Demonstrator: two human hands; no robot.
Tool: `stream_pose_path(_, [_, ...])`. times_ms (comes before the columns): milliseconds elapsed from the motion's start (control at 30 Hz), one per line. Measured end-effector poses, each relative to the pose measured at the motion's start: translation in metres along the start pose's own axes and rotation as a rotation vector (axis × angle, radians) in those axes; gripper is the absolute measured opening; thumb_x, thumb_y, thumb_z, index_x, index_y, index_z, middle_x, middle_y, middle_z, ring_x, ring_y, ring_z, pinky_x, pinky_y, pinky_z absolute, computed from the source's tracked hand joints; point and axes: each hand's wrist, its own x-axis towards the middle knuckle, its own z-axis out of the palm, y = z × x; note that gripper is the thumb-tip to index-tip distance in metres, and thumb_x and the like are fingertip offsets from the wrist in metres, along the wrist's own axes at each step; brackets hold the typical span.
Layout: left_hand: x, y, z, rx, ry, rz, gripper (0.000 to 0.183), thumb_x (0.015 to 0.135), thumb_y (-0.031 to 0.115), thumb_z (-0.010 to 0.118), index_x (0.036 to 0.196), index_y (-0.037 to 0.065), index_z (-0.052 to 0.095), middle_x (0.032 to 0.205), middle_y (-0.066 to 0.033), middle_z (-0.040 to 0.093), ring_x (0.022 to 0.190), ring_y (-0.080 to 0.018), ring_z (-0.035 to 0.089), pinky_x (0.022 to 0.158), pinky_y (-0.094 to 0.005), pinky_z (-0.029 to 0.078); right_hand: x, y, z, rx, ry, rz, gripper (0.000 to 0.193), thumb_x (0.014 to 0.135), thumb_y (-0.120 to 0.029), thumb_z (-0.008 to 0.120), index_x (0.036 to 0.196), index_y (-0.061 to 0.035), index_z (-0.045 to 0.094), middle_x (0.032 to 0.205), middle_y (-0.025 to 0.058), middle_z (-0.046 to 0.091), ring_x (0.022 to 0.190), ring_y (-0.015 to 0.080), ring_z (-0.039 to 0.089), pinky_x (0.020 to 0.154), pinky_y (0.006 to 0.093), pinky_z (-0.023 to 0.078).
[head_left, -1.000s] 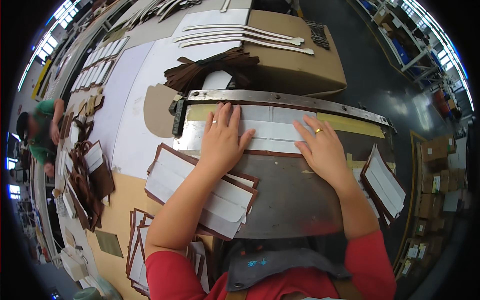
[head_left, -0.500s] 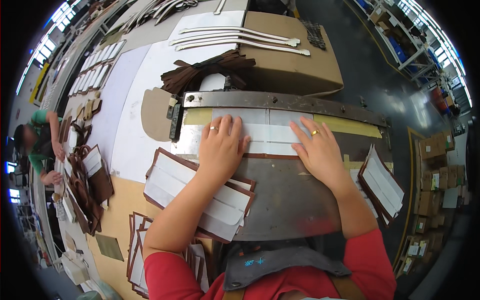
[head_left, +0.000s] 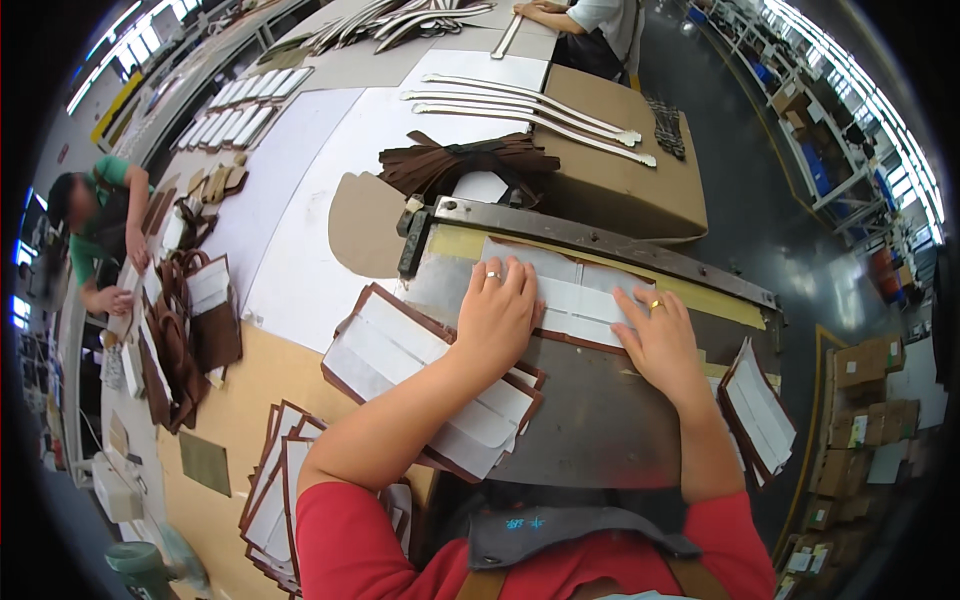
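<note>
A brown leather panel with a white backing (head_left: pixel 578 298) lies flat on a grey metal plate (head_left: pixel 600 425), just on my side of a long steel bar (head_left: pixel 610 243). My left hand (head_left: pixel 497 315) rests on the panel's left part, fingers stretched out and lying flat. On its right end sits my right hand (head_left: pixel 660 335), with the fingers spread. Between the bar and the panel shows a yellow strip (head_left: pixel 720 302). Left of the plate, under my left forearm, is a stack of similar white-backed panels (head_left: pixel 390 355).
More panels stand at the right edge (head_left: pixel 757 412) and lower left (head_left: pixel 270 500). Beyond the bar are brown leather strips (head_left: pixel 450 163), a cardboard box (head_left: pixel 620 190) and pale straps (head_left: pixel 530 105). A co-worker in green (head_left: pixel 110 220) works at left; another person's hand (head_left: pixel 540 12) is at the top.
The panel has come back from the steel bar toward me, baring its far edge and more yellow strip. Both hands stay on it. The whole view has turned and shifted.
</note>
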Motion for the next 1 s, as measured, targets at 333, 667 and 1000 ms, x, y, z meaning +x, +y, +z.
stream_pose_path(333, [0.007,-0.008,0.001,-0.188,-0.095,-0.048,0.034,0.081,0.018,0.059,0.106,-0.003,0.05,0.106,-0.0163,0.052,0.096,-0.0316,0.052,0.078,-0.037,0.044,0.1,-0.032,0.045,0.415,0.18,-0.222,0.031,0.079,-0.01,0.063,0.109,-0.0015,0.059,0.104,0.0126,0.055,0.099,0.0306,0.052,0.086,0.0388,0.043])
stream_pose_path(667, [0.007,-0.024,0.007,-0.24,-0.024,-0.171,0.046,0.083,0.025,0.058,0.121,0.0,0.05,0.116,-0.0107,0.052,0.102,-0.0319,0.049,0.086,-0.0392,0.04,0.1,-0.052,0.057,0.294,0.289,-0.252,0.026,0.08,-0.007,0.06,0.105,-0.0034,0.061,0.097,0.0079,0.057,0.091,0.0264,0.053,0.079,0.0371,0.045])
stream_pose_path(1000, [0.009,-0.045,-0.004,-0.315,-0.114,-0.25,0.039,0.082,0.022,0.062,0.117,0.007,0.053,0.115,-0.0082,0.053,0.104,-0.0317,0.049,0.089,-0.0417,0.039,0.108,-0.051,0.053,0.086,0.154,-0.307,0.032,0.077,-0.004,0.055,0.108,-0.0069,0.061,0.099,0.0053,0.057,0.09,0.0241,0.054,0.076,0.0362,0.046])
